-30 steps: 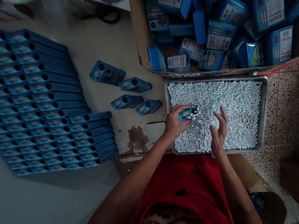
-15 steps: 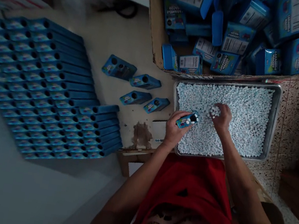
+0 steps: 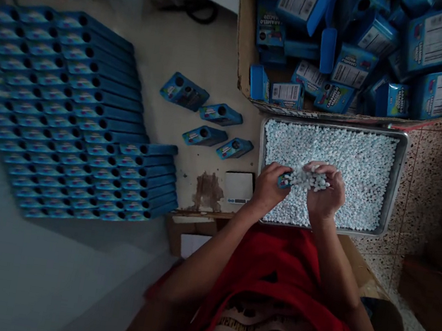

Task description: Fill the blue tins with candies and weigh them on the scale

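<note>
My left hand point(image 3: 271, 189) is wrapped round a small blue candy box point(image 3: 284, 179), whose open end is tilted to the right over the tray. My right hand point(image 3: 329, 199) is cupped, palm up, around a heap of small white candies point(image 3: 320, 181). Some of these spill across between the hand and the mouth of the box, blurring together. Beneath both hands lies a metal tray point(image 3: 397, 181) full of loose pale candies point(image 3: 359, 158). Most of the held box is hidden by my left fingers.
Several blue boxes point(image 3: 204, 135) with round holes lie on the table point(image 3: 192, 50) left of the tray. Further left stands a large stacked block of such boxes point(image 3: 90, 96). A cardboard carton point(image 3: 242, 52) with jumbled blue boxes sits behind the tray. A small white square device point(image 3: 238, 186) lies near the table edge.
My right hand has turned palm up and come left to the box with its candies. The box has tipped right, and candies now run between the hand and its opening.
</note>
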A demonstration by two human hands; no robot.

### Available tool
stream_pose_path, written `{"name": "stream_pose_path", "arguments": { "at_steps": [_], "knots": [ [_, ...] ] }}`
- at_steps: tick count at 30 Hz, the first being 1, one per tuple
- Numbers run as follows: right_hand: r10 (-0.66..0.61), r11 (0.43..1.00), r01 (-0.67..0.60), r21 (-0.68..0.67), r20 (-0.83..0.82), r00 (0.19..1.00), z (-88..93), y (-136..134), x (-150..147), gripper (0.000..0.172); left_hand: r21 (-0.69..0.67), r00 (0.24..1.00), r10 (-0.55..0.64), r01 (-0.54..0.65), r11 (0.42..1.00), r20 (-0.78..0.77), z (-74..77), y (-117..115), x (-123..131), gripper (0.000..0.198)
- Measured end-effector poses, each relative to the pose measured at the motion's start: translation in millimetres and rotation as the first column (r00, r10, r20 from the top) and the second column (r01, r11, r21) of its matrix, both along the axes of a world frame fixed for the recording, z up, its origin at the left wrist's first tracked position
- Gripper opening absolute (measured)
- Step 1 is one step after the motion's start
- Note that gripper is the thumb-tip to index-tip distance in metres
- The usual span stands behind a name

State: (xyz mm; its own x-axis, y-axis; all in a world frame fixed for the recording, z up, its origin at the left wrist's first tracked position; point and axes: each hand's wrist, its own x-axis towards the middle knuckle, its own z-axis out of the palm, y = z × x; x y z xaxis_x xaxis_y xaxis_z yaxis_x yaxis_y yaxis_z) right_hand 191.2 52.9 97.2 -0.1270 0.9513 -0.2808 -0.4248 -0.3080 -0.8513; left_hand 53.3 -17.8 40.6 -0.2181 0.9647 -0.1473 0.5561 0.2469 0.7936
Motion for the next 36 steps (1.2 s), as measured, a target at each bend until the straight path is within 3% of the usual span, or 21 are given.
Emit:
{"name": "stream_pose_path", "arguments": {
  "at_steps": [7, 9, 11, 12, 14, 17, 20, 22, 24, 26, 28, 29, 31, 33, 34, 36],
  "knots": [
    [0.020, 0.979, -0.041, 0.198, 0.106, 0.994, 6.5, -15, -7, 0.045, 0.018, 0.994, -0.044, 0.046, 0.999, -0.101, 2.5, 3, 5, 0.039],
    [0.055, 0.970, -0.102, 0.221, 0.210, 0.976, 4.2, -16, 4, 0.053, 0.035, 0.988, -0.082, 0.087, 0.996, -0.128, 4.9, 4, 4, 0.042],
    [0.059, 0.962, -0.164, 0.217, 0.422, 0.905, -7.2, -10, 29, 0.052, 0.043, 0.992, -0.048, 0.053, 0.998, -0.118, 5.3, 4, 0, 0.043],
    [0.026, 0.962, -0.171, 0.211, 0.554, 0.832, -17.1, -3, 46, 0.048, 0.040, 0.995, -0.011, 0.015, 0.999, -0.102, 4.6, 4, -3, 0.043],
    [-0.076, 0.968, -0.152, 0.200, 0.808, 0.584, -44.7, 19, 80, 0.046, 0.020, 0.997, 0.052, -0.051, 0.998, -0.053, 1.9, 4, -9, 0.040],
    [-0.196, 0.955, -0.175, 0.240, 0.952, 0.235, -96.6, 55, 110, 0.068, 0.000, 0.996, 0.088, -0.088, 0.996, 0.008, -2.4, 1, -16, 0.039],
    [-0.223, 0.929, -0.302, 0.213, 0.975, 0.002, -139.5, 73, 94, 0.081, 0.010, 0.990, 0.137, -0.138, 0.990, 0.025, -4.9, -5, -18, 0.039],
    [-0.227, 0.920, -0.340, 0.196, 0.973, -0.053, -154.5, 69, 71, 0.078, 0.010, 0.988, 0.153, -0.154, 0.988, 0.021, -5.1, -10, -19, 0.038],
    [-0.190, 0.910, -0.379, 0.170, 0.982, -0.014, -158.7, 59, 52, 0.065, 0.009, 0.989, 0.144, -0.144, 0.990, -0.030, -3.7, -14, -22, 0.039],
    [-0.100, 0.905, -0.405, 0.129, 0.991, 0.092, -155.3, 47, 43, 0.050, 0.006, 0.989, 0.113, -0.112, 0.994, -0.092, -1.0, -19, -25, 0.040],
    [0.012, 0.949, -0.307, 0.075, 0.962, 0.272, -146.4, 38, 42, 0.039, 0.000, 0.987, 0.113, -0.114, 0.994, -0.114, 1.6, -23, -31, 0.039],
    [0.071, 0.978, -0.208, 0.015, 0.914, 0.400, -139.9, 35, 42, 0.037, 0.000, 0.987, 0.125, -0.126, 0.992, -0.105, 2.4, -24, -33, 0.039],
    [0.165, 0.981, -0.042, -0.189, 0.700, 0.695, -123.0, 32, 43, 0.037, -0.006, 0.989, 0.141, -0.141, 0.990, -0.049, 2.3, -27, -37, 0.037],
    [0.216, 0.926, -0.073, -0.370, 0.360, 0.908, -101.1, 27, 39, 0.039, -0.026, 0.989, 0.147, -0.146, 0.989, 0.033, 0.1, -28, -38, 0.035],
    [0.231, 0.905, -0.137, -0.402, 0.194, 0.954, -88.7, 24, 35, 0.038, -0.039, 0.986, 0.153, -0.150, 0.988, 0.067, -1.3, -28, -38, 0.035],
    [0.242, 0.901, -0.243, -0.360, -0.048, 0.969, -63.6, 18, 24, 0.037, -0.054, 0.982, 0.156, -0.151, 0.987, 0.105, -3.7, -26, -33, 0.035]
  ]
}}
